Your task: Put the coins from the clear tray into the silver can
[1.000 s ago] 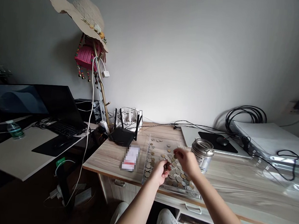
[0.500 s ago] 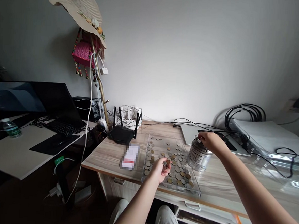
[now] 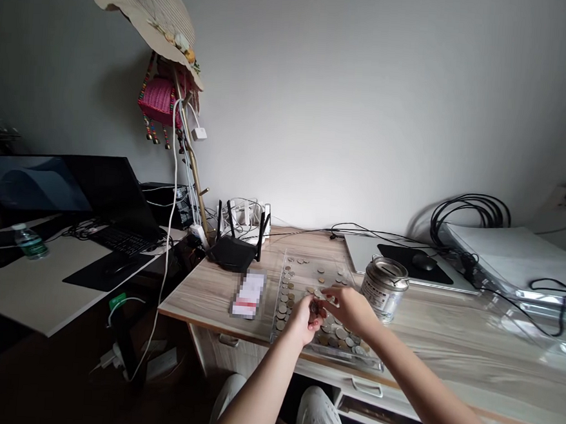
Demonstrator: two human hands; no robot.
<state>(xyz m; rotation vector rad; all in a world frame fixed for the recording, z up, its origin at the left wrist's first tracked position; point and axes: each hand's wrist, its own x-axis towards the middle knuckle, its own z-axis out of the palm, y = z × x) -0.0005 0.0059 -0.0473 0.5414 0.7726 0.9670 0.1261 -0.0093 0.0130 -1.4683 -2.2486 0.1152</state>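
My left hand (image 3: 304,318) is cupped palm up over a clear plastic tray (image 3: 280,296), with several coins (image 3: 314,306) held in its curled fingers. My right hand (image 3: 351,308) reaches across from the right, its fingertips drawn together at the coins in the left palm; whether a coin is pinched there is too small to tell. Silver and brass-coloured coins (image 3: 340,333) lie spread in the tray, some in a column along its left side. Just right of the tray, a round metal tin (image 3: 382,296) with a slot in its lid and a wire handle stands upright.
A black router (image 3: 231,253) and a phone-like item with a blurred screen (image 3: 248,295) lie left of the tray. Behind the tin are a laptop (image 3: 357,253), a black pad and a mouse (image 3: 423,262). Cables (image 3: 471,215) and a white-topped stack (image 3: 527,255) occupy the right.
My right hand has come away from the tin's lid and moved left to the coins in my left hand. The left hand stays over the tray, still holding coins.
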